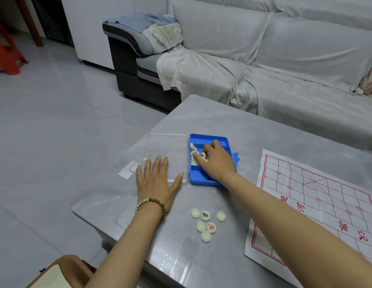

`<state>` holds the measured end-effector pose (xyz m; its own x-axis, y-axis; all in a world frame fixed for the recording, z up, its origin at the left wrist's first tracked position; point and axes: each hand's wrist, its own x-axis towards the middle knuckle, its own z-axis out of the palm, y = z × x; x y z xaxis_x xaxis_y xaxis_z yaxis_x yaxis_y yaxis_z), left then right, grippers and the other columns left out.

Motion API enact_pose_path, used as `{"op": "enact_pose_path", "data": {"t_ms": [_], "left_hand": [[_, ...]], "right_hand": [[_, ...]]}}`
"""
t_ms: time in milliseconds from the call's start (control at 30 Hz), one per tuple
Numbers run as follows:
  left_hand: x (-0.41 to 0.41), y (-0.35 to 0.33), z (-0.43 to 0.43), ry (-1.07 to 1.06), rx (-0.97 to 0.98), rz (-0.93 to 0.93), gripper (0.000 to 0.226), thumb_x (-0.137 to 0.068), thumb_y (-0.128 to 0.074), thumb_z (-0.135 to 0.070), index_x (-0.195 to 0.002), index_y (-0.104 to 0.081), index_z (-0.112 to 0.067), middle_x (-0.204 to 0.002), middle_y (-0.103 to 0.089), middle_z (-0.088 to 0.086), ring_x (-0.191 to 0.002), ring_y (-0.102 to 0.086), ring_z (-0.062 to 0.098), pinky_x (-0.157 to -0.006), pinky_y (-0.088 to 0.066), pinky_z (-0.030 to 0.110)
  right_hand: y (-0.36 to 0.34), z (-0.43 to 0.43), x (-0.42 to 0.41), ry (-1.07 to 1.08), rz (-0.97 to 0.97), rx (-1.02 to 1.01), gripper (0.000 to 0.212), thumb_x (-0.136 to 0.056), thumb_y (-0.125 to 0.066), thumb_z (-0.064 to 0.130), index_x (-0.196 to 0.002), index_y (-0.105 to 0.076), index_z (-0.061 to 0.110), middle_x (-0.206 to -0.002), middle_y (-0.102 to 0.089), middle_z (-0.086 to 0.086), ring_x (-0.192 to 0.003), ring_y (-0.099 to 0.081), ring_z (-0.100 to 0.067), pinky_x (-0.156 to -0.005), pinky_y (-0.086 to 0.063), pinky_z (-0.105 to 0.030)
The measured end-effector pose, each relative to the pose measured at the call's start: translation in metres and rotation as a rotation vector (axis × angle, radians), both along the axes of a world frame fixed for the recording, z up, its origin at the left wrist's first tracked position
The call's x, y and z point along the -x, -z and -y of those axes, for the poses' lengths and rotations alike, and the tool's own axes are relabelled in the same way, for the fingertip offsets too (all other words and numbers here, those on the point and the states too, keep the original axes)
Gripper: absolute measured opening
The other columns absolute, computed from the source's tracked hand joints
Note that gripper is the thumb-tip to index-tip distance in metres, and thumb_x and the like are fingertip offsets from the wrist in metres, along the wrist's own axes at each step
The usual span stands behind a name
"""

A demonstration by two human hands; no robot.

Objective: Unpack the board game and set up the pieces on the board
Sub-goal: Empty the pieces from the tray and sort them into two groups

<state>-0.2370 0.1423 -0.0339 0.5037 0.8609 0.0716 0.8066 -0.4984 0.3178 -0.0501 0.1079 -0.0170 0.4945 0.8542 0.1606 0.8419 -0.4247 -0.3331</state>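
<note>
Xiangqi pieces [193, 149] only part unpacked: left hand [158, 179] flat, fingers spread, on clear lid [166, 146] close to the table [243, 121] left edge; right hand [217, 161] curled onto pieces inside blue case [210, 138]. Six loose pieces [201, 226] toward front edge, none yet on paper board [326, 204] at right. Bare tabletop between case, pile and board for transfers.

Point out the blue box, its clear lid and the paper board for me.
blue box [208, 137]: head view, far rim.
clear lid [170, 146]: head view, flat middle.
paper board [326, 194]: head view, printed grid.

Table [253, 132]: box [199, 177], pieces [205, 215], seemingly paper board [326, 200].
</note>
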Motion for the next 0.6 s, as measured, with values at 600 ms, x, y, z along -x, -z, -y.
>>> {"op": "enact_pose_path", "data": {"t_ms": [600], "left_hand": [[-0.001,0.003,-0.001,-0.001,-0.023,0.001,0.067,-0.092,-0.018,-0.063,-0.148,-0.012,-0.028,-0.157,-0.009,-0.006,-0.145,-0.002,0.019,-0.117,0.005,0.040]], "right_hand": [[-0.001,0.007,-0.011,-0.086,-0.065,-0.055,0.038,-0.092,-0.050,0.041,-0.063,-0.044,0.017,-0.061,-0.046,0.005,-0.059,-0.043,-0.014,-0.052,-0.029,-0.028]]}}
